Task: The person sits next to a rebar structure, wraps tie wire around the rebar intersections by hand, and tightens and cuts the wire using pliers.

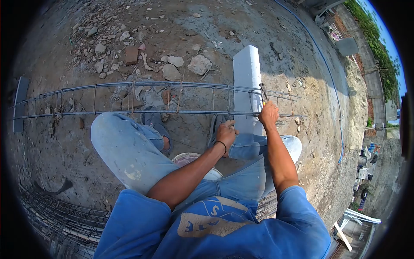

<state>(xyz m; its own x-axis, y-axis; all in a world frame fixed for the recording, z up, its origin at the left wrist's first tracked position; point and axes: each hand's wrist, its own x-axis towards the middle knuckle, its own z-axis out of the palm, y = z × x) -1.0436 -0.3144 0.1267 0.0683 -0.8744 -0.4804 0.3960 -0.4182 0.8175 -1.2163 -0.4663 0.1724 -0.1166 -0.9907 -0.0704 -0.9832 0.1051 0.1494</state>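
Rebar frame (178,112) stretches from side to side above the ground (189,47), crossing a white block (246,69) near its right end and a grey block (20,88) at its left. The pincer-like tool (263,90) has its head at the upper bars (189,84), just beside the white block's right edge. Working well here, I judge, means setting that head squarely on the spot — and keeping the frame bearing on the block so it does not rock. The right hand (269,114) has its fingers wrapped round the tool's handle. The left hand (226,133), near the lower bars, has its fingers curled — whether they hold anything, I cannot tell. A bucket (186,157) sits between the legs; stones (199,64) lie beyond the frame.
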